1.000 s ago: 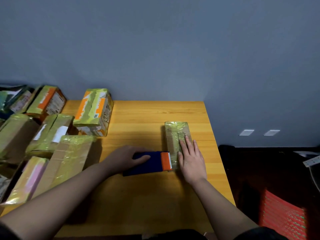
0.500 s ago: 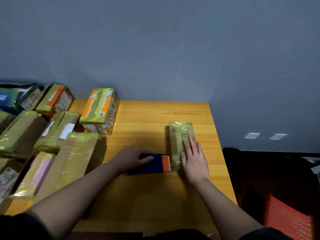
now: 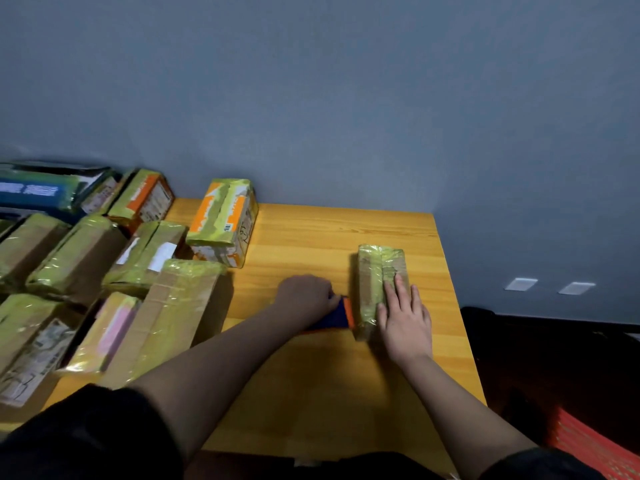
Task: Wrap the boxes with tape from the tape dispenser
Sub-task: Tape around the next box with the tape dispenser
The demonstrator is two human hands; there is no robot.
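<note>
A small cardboard box wrapped in yellowish tape lies on the wooden table near its right edge. My right hand lies flat on the box's near end with straight fingers, pressing it down. My left hand grips a dark blue tape dispenser with an orange front end, and that end touches the left side of the box. The hand hides most of the dispenser.
Several tape-wrapped boxes crowd the left side of the table, among them an orange-and-white one at the back and a long brown one nearer me. A grey wall stands behind. The table's right edge drops to a dark floor.
My left hand has tilted the dispenser up against the box's side, hiding more of it. My right hand stays flat on the box. The camera has shifted slightly.
</note>
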